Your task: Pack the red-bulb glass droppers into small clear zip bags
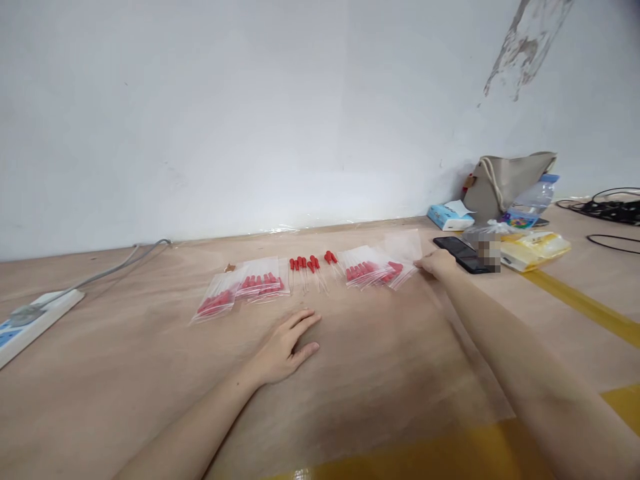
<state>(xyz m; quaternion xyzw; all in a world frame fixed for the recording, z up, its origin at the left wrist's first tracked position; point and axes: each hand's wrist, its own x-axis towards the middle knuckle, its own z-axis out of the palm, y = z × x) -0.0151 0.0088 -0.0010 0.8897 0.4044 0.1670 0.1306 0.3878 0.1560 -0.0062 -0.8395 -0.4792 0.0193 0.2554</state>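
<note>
My left hand (286,350) lies on the table with its fingers apart and nothing in it. In front of it are several loose droppers (313,264) with red bulbs and thin clear stems. Off to the right, the fingers of my right hand (438,263) are pinched at the edge of a clear plastic bag (407,245). Beside that bag, a fanned group of zip bags (361,268) holds more red-bulbed pieces. Similar filled zip bags (260,280) overlap at the left, with another filled bag (216,297) at their end.
A black phone (463,253) lies just beyond my right hand. Behind it are a blue tissue pack (450,216), a grey bag (510,179), a clear bottle (533,200) and a yellow pack (537,249). Black cables (613,210) lie far right; a power strip (37,320) is left.
</note>
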